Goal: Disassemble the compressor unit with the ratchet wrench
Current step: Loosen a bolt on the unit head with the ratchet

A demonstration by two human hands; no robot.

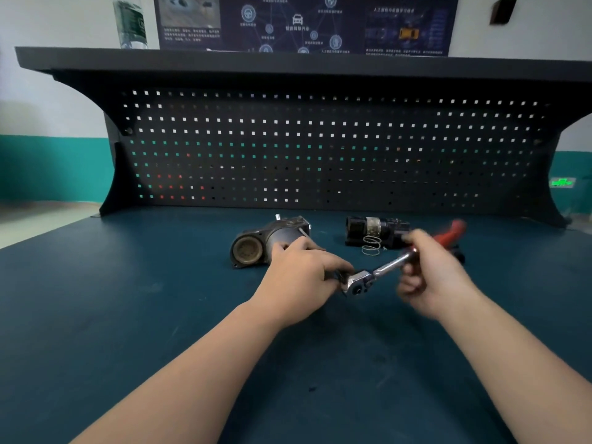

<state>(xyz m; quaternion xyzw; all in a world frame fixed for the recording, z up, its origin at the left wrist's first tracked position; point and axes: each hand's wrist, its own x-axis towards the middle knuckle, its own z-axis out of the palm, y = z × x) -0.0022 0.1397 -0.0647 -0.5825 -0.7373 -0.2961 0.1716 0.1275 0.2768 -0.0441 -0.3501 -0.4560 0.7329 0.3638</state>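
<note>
Both hands on ratchet (368, 277) above mat (128, 315).
Left hand (301, 280) pinches the ratchet head; right hand (429, 270), blurred, curls round its handle at 2 o'clock. Compressor (269, 241) lies beyond left hand at 11 o'clock; spring (371, 245), black part (374, 229) farther right.

Wall poster (304, 24) above the workbench shelf: lines of Chinese characters with car and network icons, too blurred to read. Bottle (130, 22) left of the poster: dark label, illegible. Lit green sign (562, 182), low on the right wall: unreadable.
</note>
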